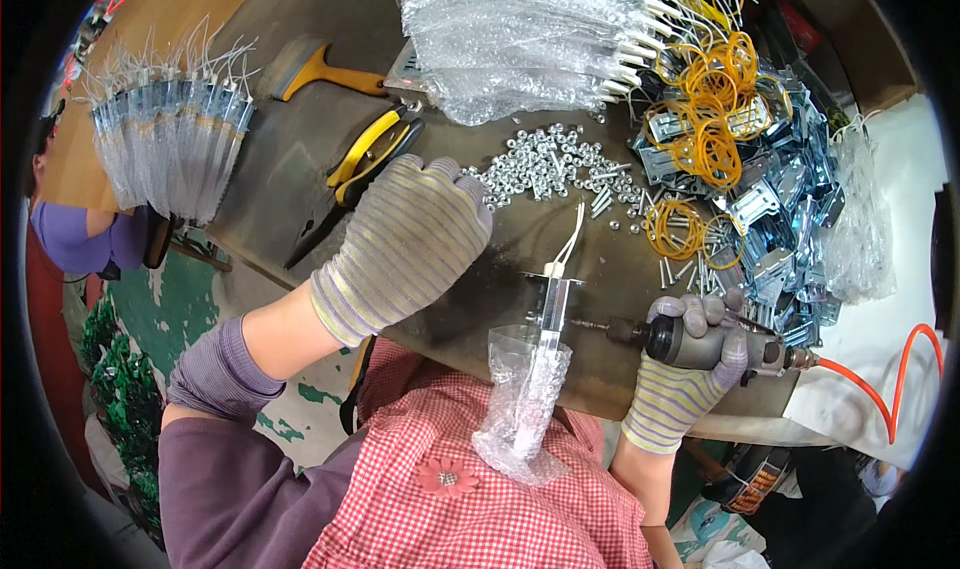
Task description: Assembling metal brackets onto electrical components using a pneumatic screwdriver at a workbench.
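With the right hand (690, 369) gripping the pneumatic driver (700, 344) and the left hand (410, 239) loosely curled empty over the nuts (545, 164), the unheld bubble-wrapped part (540, 369) at the desk's (300, 169) near edge could twist or slide off.

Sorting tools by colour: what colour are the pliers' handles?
Yellow and black pliers, clearest in the head view.

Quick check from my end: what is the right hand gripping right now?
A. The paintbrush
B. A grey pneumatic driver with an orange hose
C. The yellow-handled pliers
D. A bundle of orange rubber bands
B: the right hand is wrapped around the grey pneumatic driver, its orange hose trailing off to the right, while the yellow-handled pliers lie untouched up the table.
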Demonstrator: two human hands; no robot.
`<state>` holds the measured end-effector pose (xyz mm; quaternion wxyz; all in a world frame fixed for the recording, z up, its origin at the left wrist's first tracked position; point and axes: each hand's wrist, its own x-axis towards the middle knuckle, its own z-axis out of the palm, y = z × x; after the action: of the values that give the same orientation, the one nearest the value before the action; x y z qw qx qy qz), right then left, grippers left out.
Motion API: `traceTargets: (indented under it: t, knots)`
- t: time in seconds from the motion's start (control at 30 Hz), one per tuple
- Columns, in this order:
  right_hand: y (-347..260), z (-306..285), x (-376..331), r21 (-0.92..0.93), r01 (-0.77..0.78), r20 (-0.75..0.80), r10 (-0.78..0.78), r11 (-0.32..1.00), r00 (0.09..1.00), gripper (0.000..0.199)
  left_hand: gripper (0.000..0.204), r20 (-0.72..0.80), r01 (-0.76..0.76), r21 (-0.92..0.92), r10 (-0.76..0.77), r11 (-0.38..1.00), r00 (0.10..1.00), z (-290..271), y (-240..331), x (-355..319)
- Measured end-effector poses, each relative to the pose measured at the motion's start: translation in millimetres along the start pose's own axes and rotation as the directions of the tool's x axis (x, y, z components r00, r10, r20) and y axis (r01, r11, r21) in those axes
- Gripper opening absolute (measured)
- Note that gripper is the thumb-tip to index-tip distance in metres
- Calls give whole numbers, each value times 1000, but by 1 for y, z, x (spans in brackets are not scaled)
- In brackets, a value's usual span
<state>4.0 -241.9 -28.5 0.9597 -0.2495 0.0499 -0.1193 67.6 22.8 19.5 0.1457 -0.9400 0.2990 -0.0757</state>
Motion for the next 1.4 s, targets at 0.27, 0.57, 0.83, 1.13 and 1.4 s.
traceTargets:
  t: [0.27,0.57,0.83,1.13,1.4]
  knots:
    - [5,0,1,-29,-29,30,29,999,999,32,27,-151,-14,-850,-219,527,964,14,35,-33]
    - [5,6,2,-9,-71,42,71,997,997,33,30,-193,-5,-731,-200,682,961,16,46,-34]
    - [7,9,1,56,-65,-8,66,996,998,36,31,-230,-20,-703,-201,711,952,18,50,-34]
    - [7,10,2,36,-70,-18,70,997,997,33,31,-216,-14,-691,-188,722,958,17,49,-34]
    - [7,14,1,13,-63,-25,63,998,998,28,28,-82,39,-717,-139,696,987,14,48,-36]
